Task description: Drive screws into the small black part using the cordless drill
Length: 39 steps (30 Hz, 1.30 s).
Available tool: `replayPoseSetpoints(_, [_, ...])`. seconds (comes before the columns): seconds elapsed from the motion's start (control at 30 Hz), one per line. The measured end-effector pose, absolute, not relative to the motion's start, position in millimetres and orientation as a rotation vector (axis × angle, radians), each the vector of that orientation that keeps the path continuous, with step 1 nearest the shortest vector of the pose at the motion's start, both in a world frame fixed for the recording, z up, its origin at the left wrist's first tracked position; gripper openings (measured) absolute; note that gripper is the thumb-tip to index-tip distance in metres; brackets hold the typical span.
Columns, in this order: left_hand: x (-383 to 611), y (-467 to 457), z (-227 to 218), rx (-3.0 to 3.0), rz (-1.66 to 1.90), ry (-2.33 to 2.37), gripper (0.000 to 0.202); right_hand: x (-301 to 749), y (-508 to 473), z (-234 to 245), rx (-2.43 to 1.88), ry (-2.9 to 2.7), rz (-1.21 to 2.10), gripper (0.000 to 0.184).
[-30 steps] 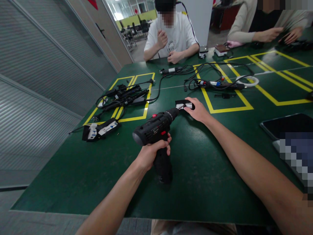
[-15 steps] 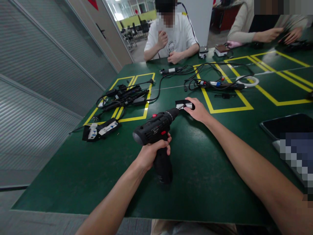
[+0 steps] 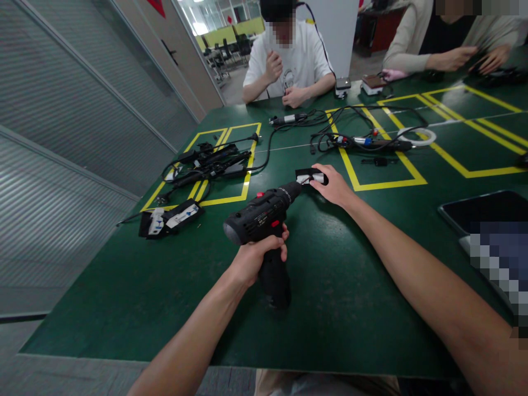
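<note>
In my left hand (image 3: 258, 256) is a black cordless drill (image 3: 264, 217) with red buttons, its fingers wrapped round the handle. The drill points away to the upper right, and its bit reaches a small black box with a white label (image 3: 305, 175). Whether the bit touches the box, I cannot tell. My right hand (image 3: 332, 187) grips the box's right end, thumb on the near side and fingers over the top. Two similar black pieces with white labels (image 3: 171, 218) lie on the table to the left.
Black tools and cables (image 3: 218, 165) lie in a yellow-taped area at left. More cables with a pen-like tool (image 3: 367, 142) and a white ring (image 3: 418, 136) are beyond my right hand. A dark tablet-like object (image 3: 487, 212) is at right. A person in white (image 3: 305, 60) sits opposite.
</note>
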State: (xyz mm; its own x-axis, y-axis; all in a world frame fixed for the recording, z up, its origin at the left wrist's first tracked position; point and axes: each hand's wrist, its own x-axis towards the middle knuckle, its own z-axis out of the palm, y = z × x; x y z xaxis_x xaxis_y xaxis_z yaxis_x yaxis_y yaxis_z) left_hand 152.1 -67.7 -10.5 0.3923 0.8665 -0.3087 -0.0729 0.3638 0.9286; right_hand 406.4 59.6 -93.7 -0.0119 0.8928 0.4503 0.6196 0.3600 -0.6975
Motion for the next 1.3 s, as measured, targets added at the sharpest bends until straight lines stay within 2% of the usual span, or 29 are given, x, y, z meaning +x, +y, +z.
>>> replayPoseSetpoints(1.3, [153.0, -68.1, -8.3, 0.992, 0.747, 1.008, 0.029, 405.5, 61.1, -95.6, -1.338, -1.715, 0.384, 0.044])
